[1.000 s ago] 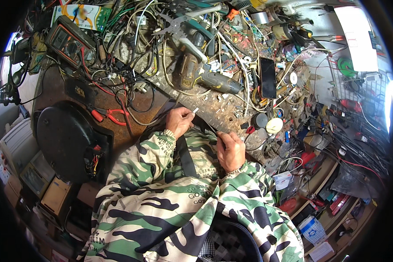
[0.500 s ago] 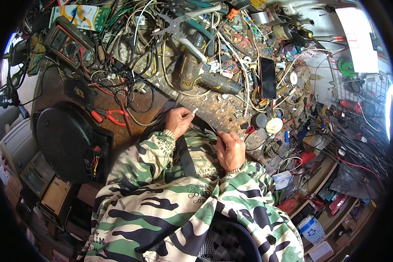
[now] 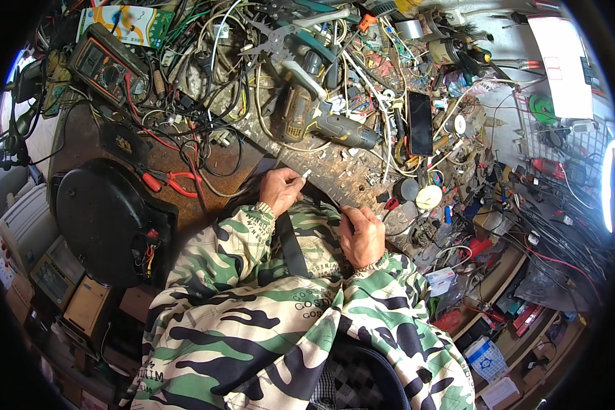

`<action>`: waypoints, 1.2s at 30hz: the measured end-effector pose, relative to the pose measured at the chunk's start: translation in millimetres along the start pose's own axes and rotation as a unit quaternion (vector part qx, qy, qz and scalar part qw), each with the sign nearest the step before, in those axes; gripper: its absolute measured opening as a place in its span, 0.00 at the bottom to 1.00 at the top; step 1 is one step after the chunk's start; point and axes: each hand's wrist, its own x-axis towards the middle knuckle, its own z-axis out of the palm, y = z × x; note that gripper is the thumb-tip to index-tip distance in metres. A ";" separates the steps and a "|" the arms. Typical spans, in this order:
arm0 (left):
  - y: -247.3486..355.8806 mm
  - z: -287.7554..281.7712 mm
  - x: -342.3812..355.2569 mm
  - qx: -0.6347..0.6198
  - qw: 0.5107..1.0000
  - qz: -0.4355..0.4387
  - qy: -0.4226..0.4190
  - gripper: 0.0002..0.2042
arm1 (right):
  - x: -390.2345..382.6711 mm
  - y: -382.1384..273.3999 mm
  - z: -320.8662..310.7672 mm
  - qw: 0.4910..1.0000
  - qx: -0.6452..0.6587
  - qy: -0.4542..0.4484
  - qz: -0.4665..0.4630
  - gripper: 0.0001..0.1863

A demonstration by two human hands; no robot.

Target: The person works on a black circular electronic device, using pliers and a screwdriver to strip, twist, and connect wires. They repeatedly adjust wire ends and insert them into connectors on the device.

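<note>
The left hand (image 3: 280, 192) pinches a white piece (image 3: 307, 173), likely light, stiff, best side-gripped; the right hand (image 3: 363, 237) curls closed, contents unclear.

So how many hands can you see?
2: the left hand, pinching a small white piece near the bench, and the right hand, apart from it, further right.

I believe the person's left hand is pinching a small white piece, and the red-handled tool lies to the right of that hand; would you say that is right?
Not quite: the head view shows the red-handled tool lying to the left of that hand, not to its right. The left hand is indeed pinching the small white piece.
</note>
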 end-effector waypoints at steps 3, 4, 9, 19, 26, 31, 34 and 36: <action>0.1 -0.6 0.0 0.008 1.000 0.002 0.003 0.09 | -0.2 -0.3 0.6 1.000 -0.019 -0.003 -0.008 0.10; 0.7 -1.0 -0.3 0.010 1.000 0.002 0.005 0.09 | -0.1 -0.9 0.9 1.000 -0.027 -0.003 -0.013 0.10; 8.3 -0.6 -3.0 0.014 1.000 -0.004 0.001 0.10 | 1.9 -7.5 -2.3 0.995 -0.086 -0.022 -0.039 0.10; 12.3 -23.1 -1.5 -0.172 0.972 -0.109 -0.116 0.13 | 15.3 -9.4 -8.9 0.974 -0.174 -0.098 -0.108 0.12; 8.4 -20.4 -0.7 -0.118 0.983 -0.073 -0.122 0.09 | 15.2 -9.2 -10.0 0.974 -0.176 -0.096 -0.103 0.12; 10.6 -18.2 -1.2 -0.113 0.985 -0.068 -0.109 0.09 | 13.4 -10.0 -8.6 0.974 -0.182 -0.092 -0.103 0.13; 11.5 -17.5 -2.2 -0.113 0.986 -0.063 -0.101 0.09 | 12.7 -9.0 -7.8 0.974 -0.177 -0.083 -0.110 0.14; 13.1 -16.0 -2.8 -0.110 0.988 -0.060 -0.093 0.09 | 12.2 -8.3 -7.1 0.975 -0.173 -0.078 -0.111 0.14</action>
